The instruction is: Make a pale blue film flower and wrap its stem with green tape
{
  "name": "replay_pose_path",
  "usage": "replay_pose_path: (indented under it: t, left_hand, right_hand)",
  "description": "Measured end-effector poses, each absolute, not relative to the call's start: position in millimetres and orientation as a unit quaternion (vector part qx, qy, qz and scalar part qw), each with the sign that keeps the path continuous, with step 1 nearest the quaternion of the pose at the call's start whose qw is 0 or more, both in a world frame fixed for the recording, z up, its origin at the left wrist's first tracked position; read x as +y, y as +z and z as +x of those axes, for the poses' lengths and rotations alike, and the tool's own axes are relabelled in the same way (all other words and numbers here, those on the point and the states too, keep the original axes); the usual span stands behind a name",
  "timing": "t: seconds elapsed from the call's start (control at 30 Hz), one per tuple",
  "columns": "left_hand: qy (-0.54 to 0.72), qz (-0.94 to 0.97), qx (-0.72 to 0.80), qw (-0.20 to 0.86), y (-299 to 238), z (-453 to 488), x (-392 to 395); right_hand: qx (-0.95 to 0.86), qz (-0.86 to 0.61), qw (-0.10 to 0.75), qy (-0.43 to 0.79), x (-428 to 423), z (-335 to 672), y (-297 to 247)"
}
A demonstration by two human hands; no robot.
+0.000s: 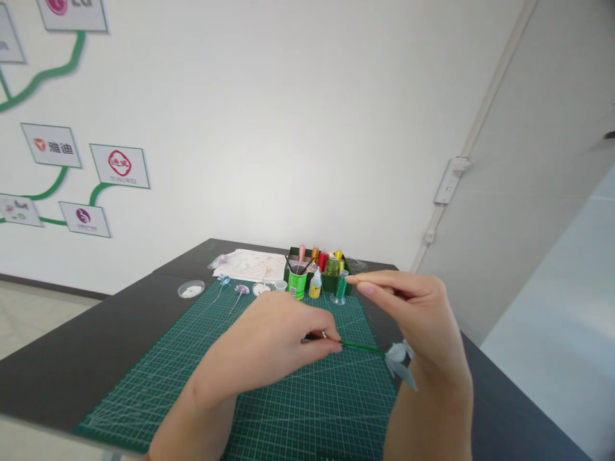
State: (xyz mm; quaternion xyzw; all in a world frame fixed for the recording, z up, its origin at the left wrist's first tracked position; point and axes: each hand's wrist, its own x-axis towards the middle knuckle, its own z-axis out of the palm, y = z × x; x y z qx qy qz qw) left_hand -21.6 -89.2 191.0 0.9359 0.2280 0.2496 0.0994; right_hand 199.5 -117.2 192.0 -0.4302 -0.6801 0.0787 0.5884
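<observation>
My left hand (283,336) is closed over the green cutting mat, its thumb and fingers pinching the thin green stem (362,347) of an artificial flower. Pale blue petals (398,362) stand at the stem's right end, near my right wrist. Higher and to the right, my right hand (423,307) is closed in a pinch; anything between its fingertips is too fine to make out. Just beyond those fingertips stands a spool of green thread (341,286) with a clear base.
Behind the hands are a green box of colored thread spools (323,262), a bright green can with thin dark tools (296,285) and a glue bottle (315,285). Two small flowers (241,290) lie on the cutting mat (307,410). White dishes (191,290) and papers (250,264) sit left.
</observation>
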Motion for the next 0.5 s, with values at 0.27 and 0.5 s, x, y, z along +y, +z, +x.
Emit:
replay_pose_path:
  t: [0.27, 0.5]
  left_hand:
    - [0.315, 0.927, 0.189, 0.083, 192.9, -29.3, -93.9]
    - [0.392, 0.902, 0.17, 0.057, 192.0, -34.6, -99.0]
  right_hand:
    - [-0.688, -0.462, 0.547, 0.12, -100.7, 195.1, 196.3]
    - [-0.745, -0.456, 0.462, 0.152, -85.7, 207.8, 191.3]
